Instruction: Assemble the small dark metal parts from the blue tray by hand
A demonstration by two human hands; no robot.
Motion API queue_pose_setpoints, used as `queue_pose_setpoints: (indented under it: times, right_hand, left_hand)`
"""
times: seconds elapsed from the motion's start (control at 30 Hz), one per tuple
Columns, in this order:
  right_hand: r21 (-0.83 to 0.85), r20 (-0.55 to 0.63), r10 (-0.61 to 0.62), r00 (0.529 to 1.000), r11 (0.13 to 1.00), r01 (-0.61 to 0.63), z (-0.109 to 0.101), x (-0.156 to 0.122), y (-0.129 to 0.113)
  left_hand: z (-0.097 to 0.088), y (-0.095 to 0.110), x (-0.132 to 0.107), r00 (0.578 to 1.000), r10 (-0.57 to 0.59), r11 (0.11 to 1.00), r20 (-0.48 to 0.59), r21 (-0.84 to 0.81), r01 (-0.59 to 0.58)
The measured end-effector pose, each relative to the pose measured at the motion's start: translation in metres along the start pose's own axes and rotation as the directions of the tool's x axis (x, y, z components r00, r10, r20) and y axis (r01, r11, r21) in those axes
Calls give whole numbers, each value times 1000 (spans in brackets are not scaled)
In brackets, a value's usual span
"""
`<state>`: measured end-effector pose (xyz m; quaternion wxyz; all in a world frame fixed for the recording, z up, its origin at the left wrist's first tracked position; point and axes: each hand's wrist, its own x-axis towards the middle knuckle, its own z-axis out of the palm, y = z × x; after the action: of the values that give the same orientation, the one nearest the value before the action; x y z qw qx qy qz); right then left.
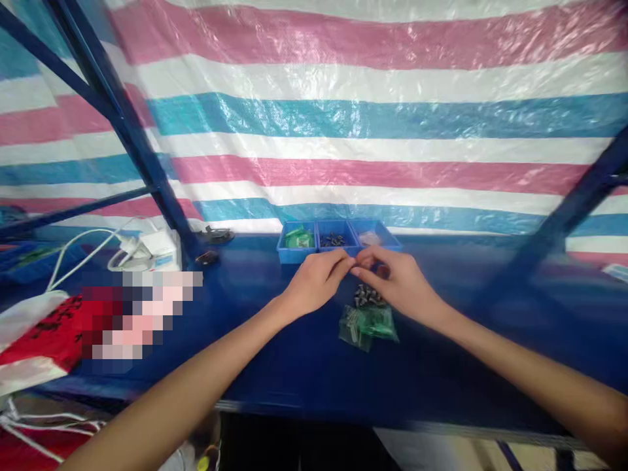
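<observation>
My left hand (pixel 316 281) and my right hand (pixel 392 278) meet fingertip to fingertip just in front of three blue bins. Both are closed in a pinch; whatever lies between the fingertips is too small to make out. Below my right hand sits a pile of small dark metal pieces, like screws (pixel 369 296). Nearer to me lie a clear bag of small metal parts (pixel 354 327) and a green plastic bag (pixel 379 322). The left bin (pixel 296 258) holds green packets, the middle bin (pixel 338 228) dark small parts, the right bin (pixel 387 239) clear plastic bags.
A white power strip (pixel 169 248) with plugs and cables stands at the left, near a red bag (pixel 49 333). Small dark objects (pixel 216 234) lie by the blue frame post (pixel 167 203). Behind the blue table (pixel 294 373) hangs a striped plastic sheet (pixel 367 118).
</observation>
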<state>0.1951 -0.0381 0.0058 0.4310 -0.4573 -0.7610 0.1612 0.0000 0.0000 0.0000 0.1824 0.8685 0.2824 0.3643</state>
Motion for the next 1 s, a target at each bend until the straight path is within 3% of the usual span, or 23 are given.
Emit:
queue_pose_setpoints:
  times: [0.23,0.5,0.67,0.83,1.0]
  right_hand:
    - [128,26,109,994,985,-111,1,0,4]
    - [40,70,71,995,996,-74,-1,-1,0]
    - [-62,86,-5,996,998,10,-6,1,-3]
    - [-246,51,-146,988,957,154,-7,40,14]
    - [-422,83,-144,986,891,166,2,91,30]
  left_hand:
    - [0,-1,-3,995,95,991,18,88,-96]
    - [-2,-2,-6,984,147,896,100,409,-175]
    - [-2,-5,-6,988,116,863,106,482,-153]
    - [-11,-14,-4,992,56,863,111,493,-104]
    - [-23,-18,-3,965,47,883,257,441,-161]
